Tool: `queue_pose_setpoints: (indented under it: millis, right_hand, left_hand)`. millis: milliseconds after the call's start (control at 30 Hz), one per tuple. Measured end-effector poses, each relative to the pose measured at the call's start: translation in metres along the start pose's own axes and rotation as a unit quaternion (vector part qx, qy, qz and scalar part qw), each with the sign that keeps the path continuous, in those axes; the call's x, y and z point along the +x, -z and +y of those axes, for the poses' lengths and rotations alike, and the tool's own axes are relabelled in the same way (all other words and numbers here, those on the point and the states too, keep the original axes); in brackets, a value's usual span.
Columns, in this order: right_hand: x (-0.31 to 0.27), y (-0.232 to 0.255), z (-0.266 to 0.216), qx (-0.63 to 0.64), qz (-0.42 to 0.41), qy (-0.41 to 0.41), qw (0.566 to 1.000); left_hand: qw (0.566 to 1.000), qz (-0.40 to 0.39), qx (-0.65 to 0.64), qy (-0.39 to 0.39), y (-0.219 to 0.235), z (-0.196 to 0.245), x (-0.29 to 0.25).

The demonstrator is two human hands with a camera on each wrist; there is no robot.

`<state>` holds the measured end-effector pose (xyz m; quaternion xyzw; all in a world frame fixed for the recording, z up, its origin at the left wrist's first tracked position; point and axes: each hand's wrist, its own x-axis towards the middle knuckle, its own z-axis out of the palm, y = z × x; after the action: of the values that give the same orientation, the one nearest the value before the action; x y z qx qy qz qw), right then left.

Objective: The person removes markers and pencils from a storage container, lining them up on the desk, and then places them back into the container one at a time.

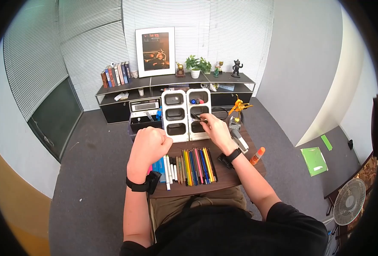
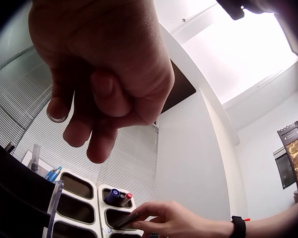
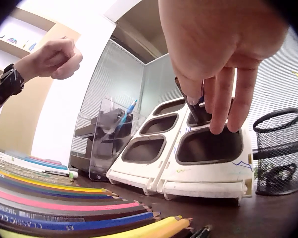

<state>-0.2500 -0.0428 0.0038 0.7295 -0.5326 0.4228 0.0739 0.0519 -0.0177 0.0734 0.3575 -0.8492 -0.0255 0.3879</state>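
My right hand (image 1: 216, 130) pinches a black marker (image 2: 126, 220) between thumb and fingers, its lower part inside the middle compartment of the right white organizer (image 1: 199, 137). Blue and red markers (image 2: 120, 197) stand in that organizer's top compartment. Beside it leans the left organizer (image 1: 176, 138), whose three compartments face up. My left hand (image 1: 148, 145) hangs in the air over the left side of the table, fingers loosely curled and nothing seen in them. Below the hands, a row of colored pencils (image 1: 197, 166) lies on the table, with white markers (image 1: 171, 170) to their left.
A black mesh cup (image 3: 279, 153) stands right of the organizers. A stapler (image 1: 239, 141) and an orange glue stick (image 1: 257, 155) lie toward the table's right edge. At the left, a clear-sided box (image 3: 109, 139) holds a blue pen. Behind is a dark shelf (image 1: 163, 81).
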Motion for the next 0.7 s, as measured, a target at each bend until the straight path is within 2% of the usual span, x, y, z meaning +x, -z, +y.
queue_pose_setpoints:
  millis: [133, 200, 267, 333, 367, 533, 600, 700]
  right_hand:
    - [-0.012, 0.006, 0.004, 0.01, 0.014, -0.037, 0.999]
    - [-0.024, 0.009, 0.011, 0.006, -0.072, -0.133, 0.989]
    - [-0.046, 0.007, 0.02, -0.013, -0.061, -0.136, 0.989]
    - [-0.063, 0.014, 0.022, -0.017, -0.186, -0.147, 0.971]
    - [-0.068, 0.017, 0.022, 0.0, -0.235, -0.194, 0.953]
    - [-0.072, 0.017, 0.019, 0.026, -0.262, -0.209, 0.942]
    - [-0.068, 0.024, 0.015, 0.045, -0.303, -0.291, 0.906]
    - [-0.076, 0.016, 0.033, 0.028, -0.285, -0.254, 0.924]
  left_hand:
    - [1.0, 0.006, -0.006, -0.005, -0.002, -0.001, 0.0]
    - [1.0, 0.006, -0.009, -0.005, -0.001, -0.001, 0.0]
    - [1.0, 0.007, -0.008, -0.005, -0.001, 0.0, 0.0]
    - [1.0, 0.007, -0.008, -0.007, -0.001, -0.001, 0.0]
    - [1.0, 0.01, -0.007, -0.01, -0.002, -0.002, 0.0]
    - [1.0, 0.001, -0.018, -0.009, -0.003, 0.0, 0.0]
    - [1.0, 0.003, -0.009, -0.006, -0.003, 0.002, 0.0]
    - [1.0, 0.004, -0.016, -0.006, -0.003, -0.002, 0.0]
